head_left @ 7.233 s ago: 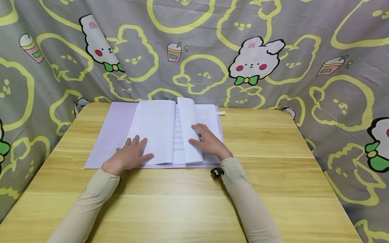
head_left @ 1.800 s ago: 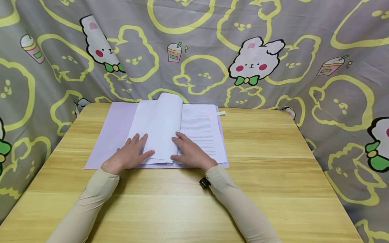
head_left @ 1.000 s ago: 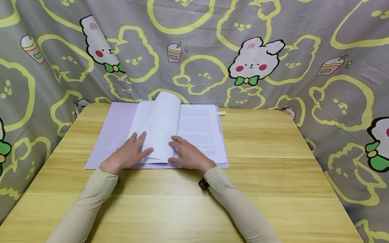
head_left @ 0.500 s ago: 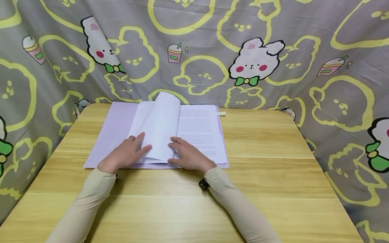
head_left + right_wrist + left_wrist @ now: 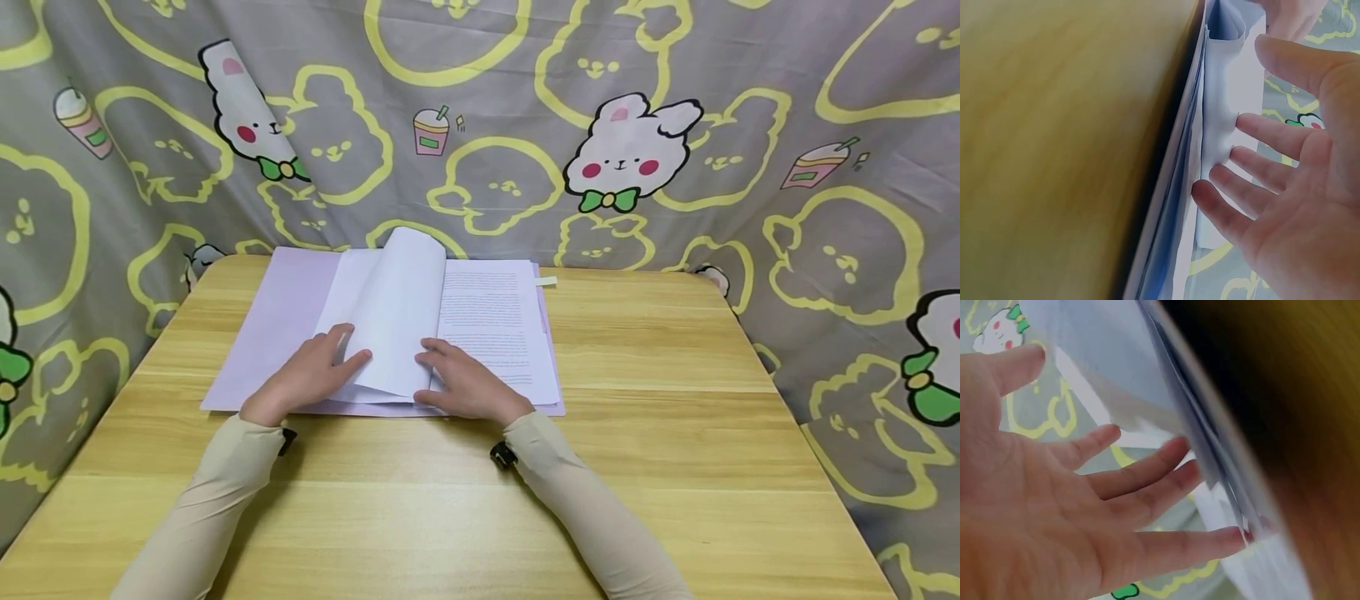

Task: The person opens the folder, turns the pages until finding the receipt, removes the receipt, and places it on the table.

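Note:
A lilac folder (image 5: 290, 308) lies spread on the table, with white sheets inside it. One curved white page (image 5: 397, 321) bulges over the left-hand stack, its top arching up; a printed page (image 5: 483, 321) shows on the right. My left hand (image 5: 306, 372) is at the left sheets near the front edge, fingers extended and spread in the left wrist view. My right hand (image 5: 472, 382) has its fingertips at the curved page's right side, close to the fold. In the right wrist view the right fingers (image 5: 1269, 135) are spread and loosely bent against white paper. Neither hand grips anything.
The wooden table (image 5: 420, 508) extends in front of the folder and to both sides. A pale green tab (image 5: 546, 282) sticks out at the folder's right edge. Behind stands a grey curtain (image 5: 510, 108) with cartoon prints. Small black devices (image 5: 503, 454) sit at both wrists.
The page that stood over the right side earlier has gone over to the left. My left hand has since slid slightly left, the folder's left edge shifting with it; the right hand stays still lately.

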The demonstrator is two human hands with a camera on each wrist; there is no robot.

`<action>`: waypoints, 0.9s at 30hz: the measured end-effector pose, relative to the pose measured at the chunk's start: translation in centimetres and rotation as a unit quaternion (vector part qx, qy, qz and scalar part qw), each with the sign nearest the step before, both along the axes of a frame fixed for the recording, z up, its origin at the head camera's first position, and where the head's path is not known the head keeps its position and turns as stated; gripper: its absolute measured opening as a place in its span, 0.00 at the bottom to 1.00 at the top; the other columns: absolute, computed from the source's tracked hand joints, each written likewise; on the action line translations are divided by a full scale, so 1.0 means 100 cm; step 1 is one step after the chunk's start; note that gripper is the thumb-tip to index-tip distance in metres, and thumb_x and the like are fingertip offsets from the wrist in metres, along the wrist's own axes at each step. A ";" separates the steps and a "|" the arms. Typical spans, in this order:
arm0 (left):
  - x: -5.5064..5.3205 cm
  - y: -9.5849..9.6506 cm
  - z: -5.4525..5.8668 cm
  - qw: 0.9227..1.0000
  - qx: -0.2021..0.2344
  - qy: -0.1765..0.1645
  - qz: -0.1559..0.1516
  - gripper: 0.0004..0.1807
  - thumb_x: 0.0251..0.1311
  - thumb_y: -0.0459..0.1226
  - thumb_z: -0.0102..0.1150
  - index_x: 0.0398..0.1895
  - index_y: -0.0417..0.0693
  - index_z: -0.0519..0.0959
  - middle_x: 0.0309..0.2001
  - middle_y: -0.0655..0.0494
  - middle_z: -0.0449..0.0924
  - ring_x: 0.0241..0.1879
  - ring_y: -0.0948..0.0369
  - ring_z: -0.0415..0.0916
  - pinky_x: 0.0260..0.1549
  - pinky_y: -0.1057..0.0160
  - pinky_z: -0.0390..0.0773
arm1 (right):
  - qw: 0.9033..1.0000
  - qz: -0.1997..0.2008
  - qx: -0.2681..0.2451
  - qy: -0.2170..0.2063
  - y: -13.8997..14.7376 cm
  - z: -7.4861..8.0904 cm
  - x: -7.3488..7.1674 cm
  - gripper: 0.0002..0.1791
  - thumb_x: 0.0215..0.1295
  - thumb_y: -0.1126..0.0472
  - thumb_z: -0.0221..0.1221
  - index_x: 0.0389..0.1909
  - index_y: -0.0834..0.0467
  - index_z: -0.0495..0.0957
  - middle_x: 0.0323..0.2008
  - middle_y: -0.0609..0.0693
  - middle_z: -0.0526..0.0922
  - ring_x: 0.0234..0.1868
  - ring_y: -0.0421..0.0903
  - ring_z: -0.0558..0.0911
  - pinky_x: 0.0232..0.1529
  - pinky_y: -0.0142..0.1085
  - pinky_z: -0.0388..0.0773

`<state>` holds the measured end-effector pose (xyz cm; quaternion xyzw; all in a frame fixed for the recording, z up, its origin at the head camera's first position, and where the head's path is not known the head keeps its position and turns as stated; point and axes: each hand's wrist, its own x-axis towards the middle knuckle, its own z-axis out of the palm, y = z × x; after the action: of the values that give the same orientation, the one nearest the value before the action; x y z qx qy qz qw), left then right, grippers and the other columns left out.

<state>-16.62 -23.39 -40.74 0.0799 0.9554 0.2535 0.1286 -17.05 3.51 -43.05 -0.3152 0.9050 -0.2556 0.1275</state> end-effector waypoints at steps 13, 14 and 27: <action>0.002 0.001 0.009 0.999 -0.014 0.045 -0.008 0.36 0.71 0.43 0.59 0.75 0.35 0.59 0.36 0.43 0.81 0.34 0.51 0.76 0.43 0.41 0.72 | 1.000 -0.003 0.000 -0.011 0.000 0.000 -0.001 0.36 0.71 0.45 0.63 0.74 0.58 0.68 0.79 0.53 0.59 0.80 0.50 0.59 0.77 0.41 0.57; 0.003 0.002 0.010 0.998 -0.025 0.048 -0.009 0.36 0.71 0.42 0.59 0.75 0.37 0.59 0.36 0.44 0.81 0.35 0.49 0.78 0.47 0.35 0.70 | 1.000 -0.003 0.000 -0.011 0.000 -0.001 -0.001 0.36 0.71 0.45 0.63 0.74 0.58 0.68 0.79 0.53 0.59 0.80 0.50 0.59 0.77 0.41 0.57; 0.024 0.015 0.028 0.991 -0.093 0.088 -0.027 0.29 0.68 0.39 0.60 0.69 0.36 0.67 0.21 0.56 0.74 0.35 0.50 0.79 0.55 0.21 0.59 | 1.000 -0.007 -0.010 -0.012 0.000 -0.002 -0.002 0.37 0.72 0.45 0.62 0.74 0.58 0.67 0.80 0.54 0.56 0.78 0.49 0.61 0.76 0.41 0.61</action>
<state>-14.25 -21.86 -37.91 0.1154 0.9799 0.1524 0.0576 -17.21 3.51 -43.28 -0.3069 0.9029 -0.2695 0.1337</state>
